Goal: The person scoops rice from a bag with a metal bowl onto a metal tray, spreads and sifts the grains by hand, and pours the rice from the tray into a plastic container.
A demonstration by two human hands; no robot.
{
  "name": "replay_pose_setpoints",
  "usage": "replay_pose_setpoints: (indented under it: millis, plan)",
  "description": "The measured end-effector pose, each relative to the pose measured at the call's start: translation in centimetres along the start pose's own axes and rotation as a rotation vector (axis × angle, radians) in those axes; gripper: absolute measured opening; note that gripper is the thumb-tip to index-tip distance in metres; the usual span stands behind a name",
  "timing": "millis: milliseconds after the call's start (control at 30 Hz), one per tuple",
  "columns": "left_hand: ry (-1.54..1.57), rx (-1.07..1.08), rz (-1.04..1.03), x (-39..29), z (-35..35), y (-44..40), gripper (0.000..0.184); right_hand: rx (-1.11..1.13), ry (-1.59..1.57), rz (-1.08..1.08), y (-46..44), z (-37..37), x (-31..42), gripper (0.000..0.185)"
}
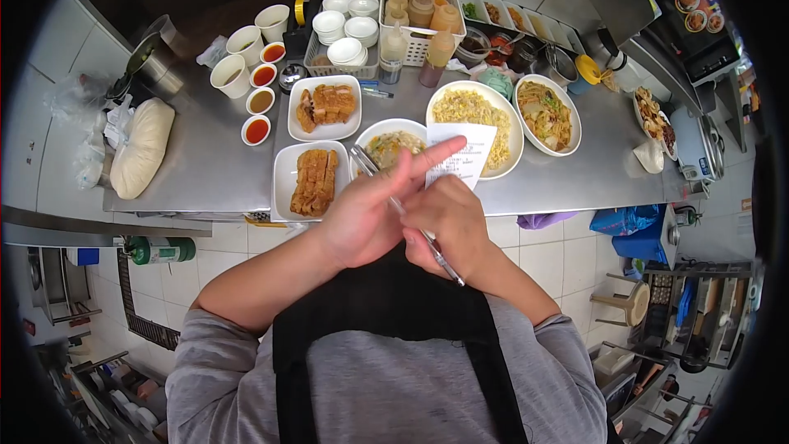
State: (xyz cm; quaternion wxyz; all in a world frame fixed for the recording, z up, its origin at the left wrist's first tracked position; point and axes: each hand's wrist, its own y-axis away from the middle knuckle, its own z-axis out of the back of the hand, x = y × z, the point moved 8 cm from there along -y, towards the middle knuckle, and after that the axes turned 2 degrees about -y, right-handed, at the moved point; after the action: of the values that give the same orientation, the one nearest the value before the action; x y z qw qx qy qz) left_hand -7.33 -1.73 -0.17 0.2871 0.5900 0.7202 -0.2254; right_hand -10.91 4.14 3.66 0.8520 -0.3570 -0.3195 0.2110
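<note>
My left hand (371, 207) is raised over the counter's front edge, its index finger stretched out across a printed receipt (457, 156). Close against it, my right hand (450, 226) is curled closed around a silver pen (444, 261). The pen slants across my left palm, its upper end showing past the left thumb. The receipt's lower edge disappears behind my right fist, so its grip is partly hidden. Below the receipt is a white plate of yellow fried rice (472, 107). A bowl of soupy food with vegetables (393, 144) is partly covered by my left hand.
Two square dishes hold sliced fried cutlets (316, 181). A noodle plate (546, 115) stands right. Sauce cups (263, 76), paper cups (230, 76), stacked small bowls (347, 53) and a basket of squeeze bottles (421, 10) line the back. A filled plastic bag (144, 148) lies left.
</note>
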Motion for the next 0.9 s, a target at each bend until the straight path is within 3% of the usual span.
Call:
replay_pose_setpoints:
  millis: [100,233,400,533,600,667,733,833,900]
  plan:
    - [-0.1,0.08,-0.047,-0.3,-0.7,0.2,0.061,-0.016,0.029,0.101,0.2,-0.1,1.0,0.044]
    - [-0.174,0.14,0.072,0.5,-0.9,0.7,0.069,-0.058,0.098,0.145,0.3,-0.2,1.8,0.044]
    - [-0.225,0.127,0.013,0.0,-0.8,0.6,0.068,-0.091,0.138,0.182,0.2,-0.4,1.9,0.047]
    - [-0.212,0.112,0.176,1.0,-0.4,1.2,0.069,-0.108,0.156,0.193,-0.2,-0.6,2.0,0.047]
    - [-0.262,0.034,-0.027,-0.1,-0.3,0.4,0.056,-0.139,0.104,0.135,-0.8,-0.5,1.3,0.044]
    - [-0.267,0.098,0.042,0.1,0.4,0.7,0.061,-0.126,0.094,0.101,-1.2,-0.1,1.4,0.043]
    - [-0.439,0.177,-0.074,-1.7,-0.5,0.8,0.068,-0.158,0.094,0.131,-1.2,0.1,1.6,0.043]
    - [-0.386,0.214,-0.158,-3.5,-0.5,0.9,0.064,-0.158,0.108,0.131,-1.3,0.2,1.7,0.044]
    - [-0.537,0.07,-0.144,-4.6,0.0,0.7,0.057,-0.14,0.121,0.126,-1.6,-0.1,1.5,0.045]
